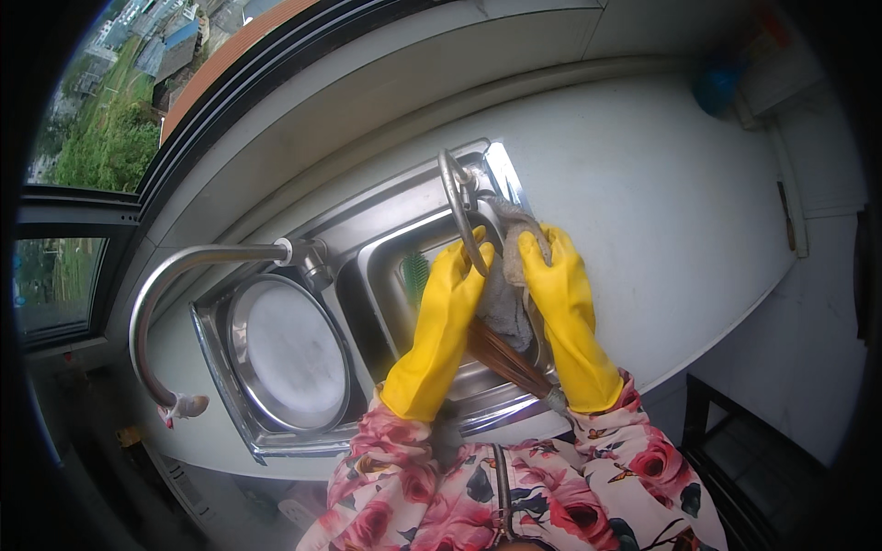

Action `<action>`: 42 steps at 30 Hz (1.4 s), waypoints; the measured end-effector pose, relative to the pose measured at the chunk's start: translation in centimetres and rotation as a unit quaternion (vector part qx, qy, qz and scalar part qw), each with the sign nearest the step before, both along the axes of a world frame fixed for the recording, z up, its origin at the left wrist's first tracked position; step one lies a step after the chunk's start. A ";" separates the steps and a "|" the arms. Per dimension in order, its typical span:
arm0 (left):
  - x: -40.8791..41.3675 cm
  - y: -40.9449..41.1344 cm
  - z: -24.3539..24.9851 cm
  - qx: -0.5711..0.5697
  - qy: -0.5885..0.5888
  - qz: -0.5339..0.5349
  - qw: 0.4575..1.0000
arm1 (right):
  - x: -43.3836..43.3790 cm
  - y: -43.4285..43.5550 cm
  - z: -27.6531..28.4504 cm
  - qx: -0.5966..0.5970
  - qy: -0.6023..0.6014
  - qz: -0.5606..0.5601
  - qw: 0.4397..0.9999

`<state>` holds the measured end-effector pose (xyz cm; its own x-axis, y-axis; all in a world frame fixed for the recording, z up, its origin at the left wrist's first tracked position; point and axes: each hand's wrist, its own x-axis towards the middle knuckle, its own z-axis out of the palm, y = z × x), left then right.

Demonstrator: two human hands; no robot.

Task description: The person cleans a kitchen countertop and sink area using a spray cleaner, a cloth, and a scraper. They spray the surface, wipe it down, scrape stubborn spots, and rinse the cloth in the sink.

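Observation:
Both hands wear yellow rubber gloves over a stainless steel double sink point(386, 213). My right hand point(559, 275) grips a beige cloth point(515, 258) at the right rim of the right basin. My left hand point(451, 296) is beside the curved spout of the small faucet point(449, 179), its fingers partly bent; whether it holds anything is hidden. Below the hands, a grey cloth point(506, 310) hangs inside the basin. A brown bundled-fibre brush point(506, 358) lies slanting across the basin's near edge. A green bristled brush point(415, 275) stands in the basin, left of my left hand.
In the left basin sits a round metal bowl point(293, 351) of whitish, sudsy liquid. A large curved faucet point(200, 256) arches over the counter's left side, cloth tied at its tip. The white countertop point(661, 206) extends right, with a blue object point(716, 89) at its far corner. A window is upper left.

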<state>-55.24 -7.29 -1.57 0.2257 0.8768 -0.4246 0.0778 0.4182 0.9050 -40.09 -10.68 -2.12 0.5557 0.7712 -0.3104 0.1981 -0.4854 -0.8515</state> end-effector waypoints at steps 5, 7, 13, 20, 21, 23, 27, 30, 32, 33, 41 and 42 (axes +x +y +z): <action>-4.5 -3.1 3.3 -0.033 0.037 0.020 0.999 | 5.0 11.9 -5.0 -0.027 -0.192 0.189 0.963; -6.7 -4.5 3.2 -0.023 0.042 0.023 0.999 | 3.8 13.8 -3.8 -0.114 -0.251 0.288 0.917; -16.1 -9.6 5.7 -0.099 0.099 0.189 0.972 | -0.4 9.5 2.1 -0.163 -0.389 0.401 0.814; -24.9 -15.1 4.0 -0.082 0.081 0.317 0.941 | -2.8 1.0 0.9 -0.067 -0.108 0.227 0.966; -26.1 -15.6 3.6 -0.077 0.065 0.327 0.940 | -5.0 1.4 0.8 -0.011 -0.062 0.205 0.977; -27.7 -16.0 3.8 -0.095 0.066 0.314 0.942 | -9.9 4.2 0.3 0.096 -0.130 0.187 0.969; -31.2 -17.3 4.6 -0.117 0.092 0.288 0.946 | -15.5 14.3 -3.2 0.147 -0.315 0.348 0.871; -33.9 -19.3 4.7 -0.111 0.077 0.285 0.949 | -17.9 16.7 -6.6 0.030 -0.362 0.338 0.868; -36.4 -21.1 3.5 -0.100 0.066 0.298 0.947 | -19.1 16.1 -5.5 -0.193 -0.303 0.251 0.899; -37.6 -21.9 2.8 -0.096 0.053 0.311 0.944 | -20.5 13.4 -3.9 -0.207 -0.322 0.255 0.888; -36.9 -15.7 4.2 -0.091 0.020 0.146 0.985 | -21.3 -2.0 -1.0 -0.050 0.171 0.251 0.952; -35.4 -13.8 4.2 -0.083 -0.027 0.147 0.985 | -23.0 -2.7 -1.3 -0.027 0.184 0.248 0.951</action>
<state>-90.65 -21.10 2.61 -0.0020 0.8267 -0.5626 -0.1156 0.5586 0.8213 -63.11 -13.37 -3.43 -0.0257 0.8873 -0.4605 0.1074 -0.4556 -0.8837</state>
